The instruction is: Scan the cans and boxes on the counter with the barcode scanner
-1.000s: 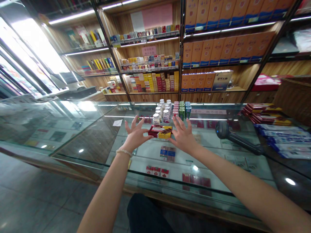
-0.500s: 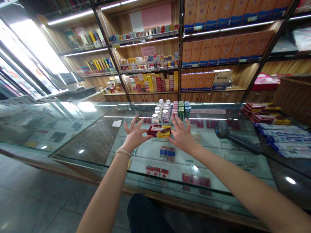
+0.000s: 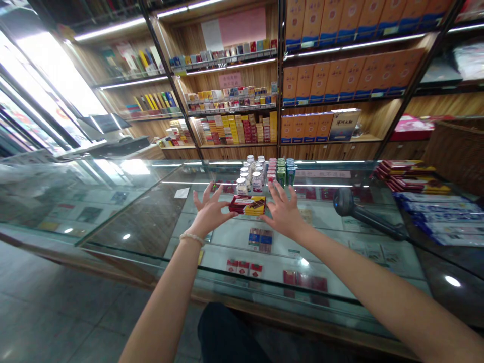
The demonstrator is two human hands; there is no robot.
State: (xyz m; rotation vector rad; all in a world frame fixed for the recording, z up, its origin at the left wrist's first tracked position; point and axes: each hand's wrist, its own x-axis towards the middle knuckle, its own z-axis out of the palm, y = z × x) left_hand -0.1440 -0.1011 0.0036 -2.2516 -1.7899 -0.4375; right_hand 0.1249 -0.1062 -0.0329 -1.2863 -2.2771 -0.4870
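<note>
A small stack of chocolate bars (image 3: 248, 205) in red and yellow wrappers lies on the glass counter in front of me. At its left end, my left hand (image 3: 212, 210) grips it with thumb and forefinger, the other fingers raised and spread. My right hand (image 3: 284, 209) holds the right end, its thumb at the front corner and its fingers fanned out above. Just behind the stack stand white-capped bottles (image 3: 256, 181) in rows. Beside them are pink containers (image 3: 271, 175), green ones (image 3: 281, 176) and blue ones (image 3: 290, 175).
A black handheld scanner (image 3: 344, 202) rests to the right on the glass counter (image 3: 325, 227). Further right lie more chocolate bars (image 3: 410, 182) and blue-and-white packets (image 3: 446, 217). A paper slip (image 3: 182, 192) is at the left. Stocked shelves (image 3: 232, 143) line the wall behind.
</note>
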